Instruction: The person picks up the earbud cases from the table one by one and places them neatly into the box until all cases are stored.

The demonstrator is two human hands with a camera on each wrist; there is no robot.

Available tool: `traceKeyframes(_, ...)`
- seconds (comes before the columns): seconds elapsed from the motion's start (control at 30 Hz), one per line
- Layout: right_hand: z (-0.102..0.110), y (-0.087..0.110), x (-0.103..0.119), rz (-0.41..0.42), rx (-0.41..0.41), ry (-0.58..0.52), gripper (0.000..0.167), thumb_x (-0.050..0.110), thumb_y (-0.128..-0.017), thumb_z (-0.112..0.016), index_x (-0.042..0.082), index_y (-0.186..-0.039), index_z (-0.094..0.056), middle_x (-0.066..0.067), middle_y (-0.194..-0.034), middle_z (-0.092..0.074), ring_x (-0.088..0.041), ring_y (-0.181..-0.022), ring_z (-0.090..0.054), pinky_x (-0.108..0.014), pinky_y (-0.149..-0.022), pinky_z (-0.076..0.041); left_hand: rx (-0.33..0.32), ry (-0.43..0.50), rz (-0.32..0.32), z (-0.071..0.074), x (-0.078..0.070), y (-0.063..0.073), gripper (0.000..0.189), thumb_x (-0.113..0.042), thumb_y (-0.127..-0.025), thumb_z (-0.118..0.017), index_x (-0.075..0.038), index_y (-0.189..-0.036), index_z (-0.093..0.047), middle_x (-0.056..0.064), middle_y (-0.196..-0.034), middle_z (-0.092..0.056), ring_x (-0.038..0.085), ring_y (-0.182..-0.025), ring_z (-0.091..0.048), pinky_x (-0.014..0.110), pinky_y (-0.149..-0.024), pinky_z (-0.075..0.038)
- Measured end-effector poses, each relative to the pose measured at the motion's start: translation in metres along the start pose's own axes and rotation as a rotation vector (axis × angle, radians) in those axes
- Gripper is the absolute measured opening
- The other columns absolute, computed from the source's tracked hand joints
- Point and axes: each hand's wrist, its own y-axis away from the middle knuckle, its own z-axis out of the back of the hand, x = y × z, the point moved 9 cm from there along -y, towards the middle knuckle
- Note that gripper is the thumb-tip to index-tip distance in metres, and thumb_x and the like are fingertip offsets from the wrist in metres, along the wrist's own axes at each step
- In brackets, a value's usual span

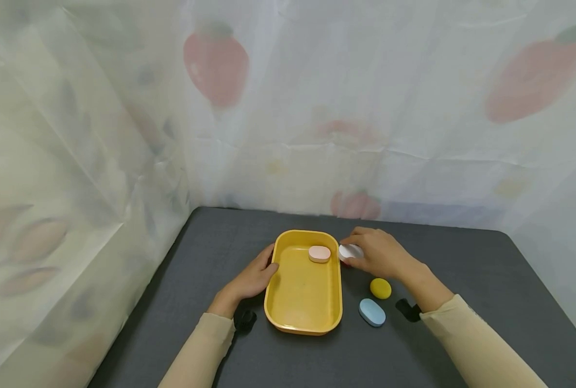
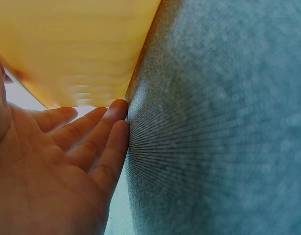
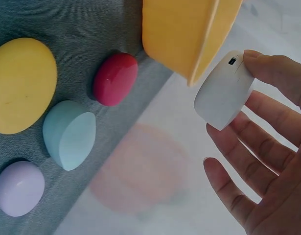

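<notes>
My left hand (image 1: pixel 253 277) holds the left side of a yellow tray (image 1: pixel 303 327), thumb at the rim and fingers along the outer wall, as the left wrist view shows. Just off the tray's right rim, my right hand (image 1: pixel 381 253) pinches a white computer mouse (image 3: pixel 223 90) between thumb and fingers. A small port shows on the mouse's end. Inside the tray, near its far right corner, lies a pink oval mouse-like piece (image 1: pixel 319 254).
Right of the tray, a yellow rounded piece (image 1: pixel 381 288) and a light blue oval piece (image 1: pixel 372 312) lie on the dark table. The right wrist view also shows a red egg-shaped piece (image 3: pixel 115 79), a teal sponge with a slanted face (image 3: pixel 69 134) and a lavender piece (image 3: pixel 19 188).
</notes>
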Motion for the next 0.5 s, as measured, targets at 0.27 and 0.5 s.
traceKeyframes(0.27,0.005,-0.002,0.005,0.002,0.000,-0.007,0.043,0.032,-0.092,-0.080,0.015,-0.131,-0.073,-0.005,-0.119,-0.069,-0.024,-0.100,-0.067,-0.046,-0.088,-0.056,-0.031,-0.036,0.000,0.000,0.023,-0.007,0.060,-0.009,-0.112,-0.038,-0.006,-0.166,-0.014,0.024,-0.164,-0.033,0.040,-0.139,-0.050,0.057,-0.110,-0.043)
traceKeyframes(0.5,0.006,-0.006,0.009,0.016,-0.009,-0.014,0.043,0.034,-0.093,-0.079,0.015,-0.131,-0.073,-0.004,-0.121,-0.069,-0.025,-0.102,-0.068,-0.047,-0.090,-0.057,-0.028,-0.057,-0.008,0.001,0.023,-0.006,0.059,-0.013,-0.112,-0.039,-0.010,-0.167,-0.016,0.019,-0.163,-0.037,0.032,-0.136,-0.053,0.052,-0.109,-0.046)
